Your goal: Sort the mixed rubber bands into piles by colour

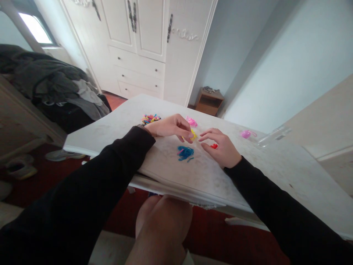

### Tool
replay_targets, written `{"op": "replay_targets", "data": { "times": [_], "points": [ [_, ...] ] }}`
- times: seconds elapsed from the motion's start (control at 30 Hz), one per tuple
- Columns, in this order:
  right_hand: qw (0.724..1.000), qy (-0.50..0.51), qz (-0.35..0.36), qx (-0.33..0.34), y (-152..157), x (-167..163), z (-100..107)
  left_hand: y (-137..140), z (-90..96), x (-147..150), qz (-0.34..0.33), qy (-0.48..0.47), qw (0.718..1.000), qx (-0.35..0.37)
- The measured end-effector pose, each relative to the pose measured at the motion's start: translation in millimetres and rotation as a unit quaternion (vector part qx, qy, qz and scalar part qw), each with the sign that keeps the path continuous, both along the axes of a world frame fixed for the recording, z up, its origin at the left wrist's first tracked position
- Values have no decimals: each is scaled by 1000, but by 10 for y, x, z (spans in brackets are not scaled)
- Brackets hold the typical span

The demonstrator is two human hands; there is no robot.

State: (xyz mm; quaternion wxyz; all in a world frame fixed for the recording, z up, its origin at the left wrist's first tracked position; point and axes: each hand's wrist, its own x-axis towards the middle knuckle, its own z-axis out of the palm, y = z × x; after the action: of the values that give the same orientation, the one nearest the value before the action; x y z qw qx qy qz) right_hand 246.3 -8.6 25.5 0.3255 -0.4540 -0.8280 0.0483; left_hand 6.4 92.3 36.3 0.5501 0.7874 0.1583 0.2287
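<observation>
Dark clothes [52, 81] are heaped at far left, then comes a white wardrobe [138, 66] behind a whitish table [110, 129] with little colour-sorted-looking heaps around its middle. Going left to right: a mixed multicolour pile [150, 118] sits by the left wrist, then a blue tangle [184, 152] with a pink bit in it on the near side, a pink clump [191, 121] at the back, a yellow bunch [193, 134] right at the left fingertips, and a red bunch [214, 146] showing through the gap in the right hand. Further right there's a pinkish-purple lump with a loop [245, 134] and a clear container [274, 136].

They look like thin strands or small loops, so I'd guess they weigh next to nothing, flop about and snag on each other. Probably hard to break, easy to drag a neighbour along. I'd pinch a loose end at the edge of a heap, not the middle.

Hands: left one [173, 126] comes in over the table, wrist arched, fingers drooping, thumb and index close together by the yellow. Can't tell whether it's actually pinching any. Right one [220, 147] is held low, palm inward, thumb and fingers parted in a loose C, and I see nothing gripped there.
</observation>
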Motion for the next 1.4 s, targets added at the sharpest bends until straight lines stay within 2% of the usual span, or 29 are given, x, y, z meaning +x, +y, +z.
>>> {"op": "replay_targets", "data": {
  "times": [0.07,0.17,0.27,0.37,0.5,0.63,0.73,0.87,1.23,1.4],
  "points": [
    [1000,-1,4,-2,2,4,0,30,3,1,45,-19,999,18],
    [1000,-3,8,-3,11,13,-8,125,-30,-1,187,-69,976,85],
    [1000,-2,12,0,22,23,-15,230,-80,-23,340,-59,914,212],
    [1000,1,26,-2,14,18,-2,293,-119,-47,402,-2,867,295],
    [994,-6,113,3,-63,-66,32,317,-157,-46,401,49,854,327],
    [979,-69,192,-17,-167,-213,13,319,-182,-30,402,70,848,339],
    [972,-119,197,-48,-203,-285,-30,315,-189,-25,395,77,848,344],
    [969,-126,202,-67,-206,-303,-59,320,-198,-19,385,72,851,351],
    [973,-65,220,-39,-212,-300,-26,342,-225,-14,374,45,857,353],
    [982,-33,183,-25,-190,-271,-41,310,-211,-16,344,30,868,357]
  ]
}}
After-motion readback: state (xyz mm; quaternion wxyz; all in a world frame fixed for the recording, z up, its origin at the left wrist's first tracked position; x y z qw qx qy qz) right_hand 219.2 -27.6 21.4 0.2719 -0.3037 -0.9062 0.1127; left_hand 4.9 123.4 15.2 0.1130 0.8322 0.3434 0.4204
